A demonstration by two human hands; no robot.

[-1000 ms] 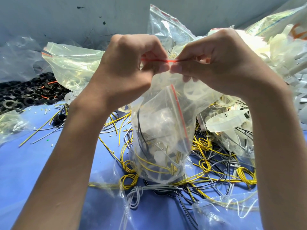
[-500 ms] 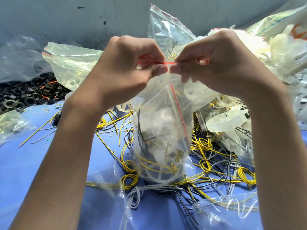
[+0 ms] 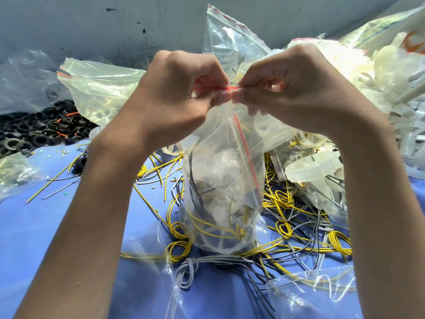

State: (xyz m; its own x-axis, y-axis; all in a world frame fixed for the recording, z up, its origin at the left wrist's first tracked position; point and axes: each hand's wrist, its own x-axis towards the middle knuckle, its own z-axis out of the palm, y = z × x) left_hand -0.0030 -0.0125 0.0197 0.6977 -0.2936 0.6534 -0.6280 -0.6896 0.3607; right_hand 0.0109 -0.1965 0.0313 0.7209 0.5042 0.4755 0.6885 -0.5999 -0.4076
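Now thumbs (image 3: 222,97) closer, nearly touching; left hand (image 3: 174,95) and right hand (image 3: 299,93) both pinch red seal (image 3: 216,88) of bag (image 3: 220,192).

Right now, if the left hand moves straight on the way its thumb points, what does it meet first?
Probably the right hand: the left hand pinches the red seal, thumb aimed at the right thumb, almost touching it.

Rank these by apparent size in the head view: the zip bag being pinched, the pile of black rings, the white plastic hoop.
1. zip bag: largest, and nearest the camera.
2. pile of black rings: farther off, partly hidden under bags.
3. white plastic hoop: smallest.
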